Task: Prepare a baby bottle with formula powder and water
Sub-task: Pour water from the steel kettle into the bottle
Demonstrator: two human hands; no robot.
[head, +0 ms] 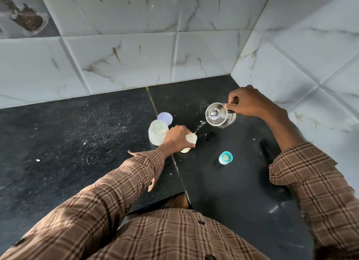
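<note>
as hands grip bottle (191, 139), pitcher (220, 115) pouring

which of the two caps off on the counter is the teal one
The teal cap stands alone near the counter's front, right of the baby bottle. The other loose one, a lavender lid, lies flat behind the open powder jar.

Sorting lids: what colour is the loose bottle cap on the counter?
Teal and white bottle cap, seen in the head view.
</note>
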